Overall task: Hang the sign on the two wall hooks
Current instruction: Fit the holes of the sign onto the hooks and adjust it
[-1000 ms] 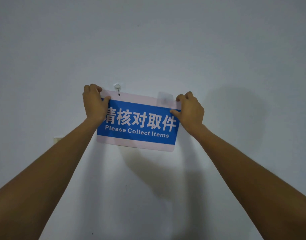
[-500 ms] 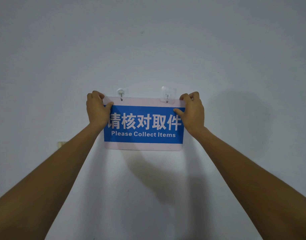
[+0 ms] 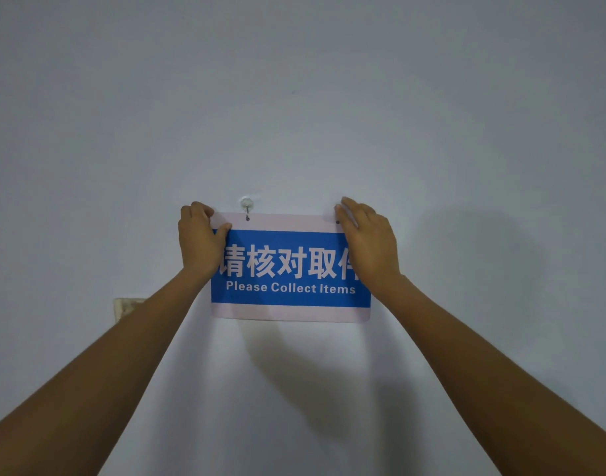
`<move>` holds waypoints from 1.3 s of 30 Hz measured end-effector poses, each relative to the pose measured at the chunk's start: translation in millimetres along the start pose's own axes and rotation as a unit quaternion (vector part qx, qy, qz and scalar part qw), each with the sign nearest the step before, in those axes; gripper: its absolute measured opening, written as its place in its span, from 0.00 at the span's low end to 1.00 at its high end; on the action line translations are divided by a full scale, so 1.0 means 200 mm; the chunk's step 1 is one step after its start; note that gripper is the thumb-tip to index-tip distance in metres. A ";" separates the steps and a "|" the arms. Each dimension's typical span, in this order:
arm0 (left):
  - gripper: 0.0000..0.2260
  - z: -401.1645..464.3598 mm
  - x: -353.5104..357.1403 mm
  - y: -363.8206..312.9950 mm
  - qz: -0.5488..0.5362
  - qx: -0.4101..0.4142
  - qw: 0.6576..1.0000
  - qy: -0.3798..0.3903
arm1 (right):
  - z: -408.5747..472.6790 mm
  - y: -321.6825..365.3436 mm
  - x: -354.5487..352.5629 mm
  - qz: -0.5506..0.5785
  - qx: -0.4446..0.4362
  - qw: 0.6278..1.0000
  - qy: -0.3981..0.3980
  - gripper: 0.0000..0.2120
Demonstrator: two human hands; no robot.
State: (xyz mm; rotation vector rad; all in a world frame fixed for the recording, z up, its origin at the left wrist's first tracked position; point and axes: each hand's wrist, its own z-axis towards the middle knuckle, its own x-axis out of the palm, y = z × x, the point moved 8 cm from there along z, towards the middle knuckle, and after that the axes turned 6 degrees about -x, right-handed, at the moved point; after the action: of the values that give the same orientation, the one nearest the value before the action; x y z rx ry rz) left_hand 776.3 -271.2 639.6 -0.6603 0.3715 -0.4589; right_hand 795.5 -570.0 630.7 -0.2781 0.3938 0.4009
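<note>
Sign: left hole on left hook; left hand grips edge; right hand flat, open (right hook hidden, unconfirmed).

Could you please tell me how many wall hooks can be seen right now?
1: a hook above the sign's upper left. A second may be hidden behind the right hand.

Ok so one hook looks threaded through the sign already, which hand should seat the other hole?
Right, probably. The right hand already covers the sign's upper right corner, where the unhooked hole sits. The left hand grips the other edge beside the visible hook, so it can steady the sign.
</note>
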 end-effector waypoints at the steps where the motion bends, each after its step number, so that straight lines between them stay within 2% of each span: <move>1: 0.14 0.00 0.00 0.00 0.000 0.003 1.000 -0.001 | -0.01 0.00 0.01 -0.011 -0.009 1.000 0.005 0.33; 3: 0.14 0.00 0.00 0.00 -0.002 0.002 1.000 0.001 | -0.02 0.00 0.02 -0.016 -0.006 1.000 0.018 0.36; 6: 0.14 0.00 0.01 0.00 0.005 0.006 1.000 -0.001 | -0.03 0.01 0.03 -0.027 -0.005 0.999 0.018 0.34; 11: 0.13 -0.01 0.01 0.00 0.009 0.018 1.000 -0.009 | -0.01 0.02 0.00 -0.046 0.000 0.999 -0.025 0.27; 17: 0.14 -0.01 0.01 -0.01 0.012 0.021 1.000 -0.004 | 0.08 0.01 -0.07 -0.044 0.017 0.997 -0.066 0.12; 20: 0.14 0.00 0.01 0.00 0.014 0.014 1.000 0.005 | 0.11 0.00 -0.09 -0.045 0.004 0.996 -0.072 0.11; 25: 0.15 0.00 0.02 0.02 0.002 0.000 1.000 0.001 | 0.08 0.00 -0.14 -0.001 -0.002 0.993 -0.119 0.11; 28: 0.14 -0.01 0.02 0.02 -0.004 0.007 1.000 -0.002 | 0.06 -0.01 -0.19 0.100 0.016 0.984 -0.149 0.11; 34: 0.15 0.00 0.02 0.02 -0.001 0.002 1.000 0.000 | 0.17 -0.11 -0.16 0.225 0.124 0.965 -0.053 0.10; 36: 0.15 -0.01 0.02 0.02 -0.006 0.000 1.000 0.000 | 0.21 -0.12 -0.16 0.224 0.116 0.967 -0.030 0.08; 39: 0.15 -0.01 0.02 0.02 -0.012 -0.002 1.000 0.000 | 0.26 -0.11 -0.16 0.163 0.073 0.984 -0.019 0.06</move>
State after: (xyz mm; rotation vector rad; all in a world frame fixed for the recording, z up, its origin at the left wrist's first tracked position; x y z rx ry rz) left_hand 779.7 -270.6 634.8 -0.6686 0.3650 -0.4815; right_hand 793.2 -581.6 695.2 -0.0621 0.4307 0.6949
